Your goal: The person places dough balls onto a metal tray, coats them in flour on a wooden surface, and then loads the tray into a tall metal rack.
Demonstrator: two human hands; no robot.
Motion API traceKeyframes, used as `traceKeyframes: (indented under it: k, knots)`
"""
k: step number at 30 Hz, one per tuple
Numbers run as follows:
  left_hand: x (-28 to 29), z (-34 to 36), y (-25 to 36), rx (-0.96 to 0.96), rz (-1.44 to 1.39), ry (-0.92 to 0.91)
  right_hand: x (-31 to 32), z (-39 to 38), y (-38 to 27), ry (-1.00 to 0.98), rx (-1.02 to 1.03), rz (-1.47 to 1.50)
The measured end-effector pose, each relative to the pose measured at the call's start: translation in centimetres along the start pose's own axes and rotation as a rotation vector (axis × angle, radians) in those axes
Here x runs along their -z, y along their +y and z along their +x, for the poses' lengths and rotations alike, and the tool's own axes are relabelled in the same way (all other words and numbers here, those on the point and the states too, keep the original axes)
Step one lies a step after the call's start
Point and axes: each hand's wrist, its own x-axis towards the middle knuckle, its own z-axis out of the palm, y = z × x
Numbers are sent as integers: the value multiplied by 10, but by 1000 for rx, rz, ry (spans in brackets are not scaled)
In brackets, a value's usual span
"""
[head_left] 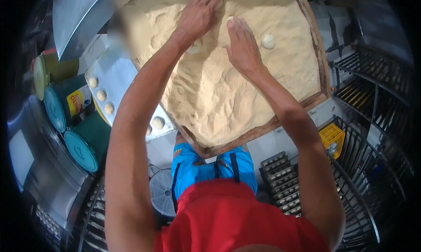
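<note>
At the bottom centre of the frame, nearest, are the person's red shirt (pixel 215 212) and blue shorts (pixel 188 164). Beyond them is the wooden rim of a box (pixel 263 131), full of pale yellow, grainy meal (pixel 228 94), ridged and furrowed. Left of the box, a metal tray (pixel 114 63) bears several round dough balls, one of them its middle-left ball (pixel 101 95). Farther up the frame, in the meal, are two more pale balls. The left ball (pixel 194 47), at upper centre, lies just beside the left wrist, in the space between that wrist and the right hand (pixel 242 45). The right ball (pixel 268 41), at upper right of centre, lies directly to the right of the right hand, just beside its outer edge and apart from it; the right hand is clearly the nearer of the two. Both balls look round, so neither shows a long axis. The right hand is palm down, fingers straight and together, pointing up the frame; its palm is hidden. Farthest, near the top edge, the left hand (pixel 204 10) is palm down with bent fingers on the meal; whether it grips anything, I cannot tell.
</note>
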Motion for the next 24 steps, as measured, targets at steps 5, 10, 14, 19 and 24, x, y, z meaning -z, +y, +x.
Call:
traceKeyframes:
  k: [5,10,14,19,24]
  knots:
    - [26,-68,15,76,-90,-200,3,-23,4,-65,132,175]
    - [51,-52,-9,174,-26,-239,36,33,19,-71,-69,187]
    - [69,-39,-19,375,-83,23,41,48,42,114,-141,130]
    - [64,-116,19,82,-157,-152,37,-26,42,65,38,86]
    - [71,-137,60,264,-251,-318,21,-49,29,27,53,78]
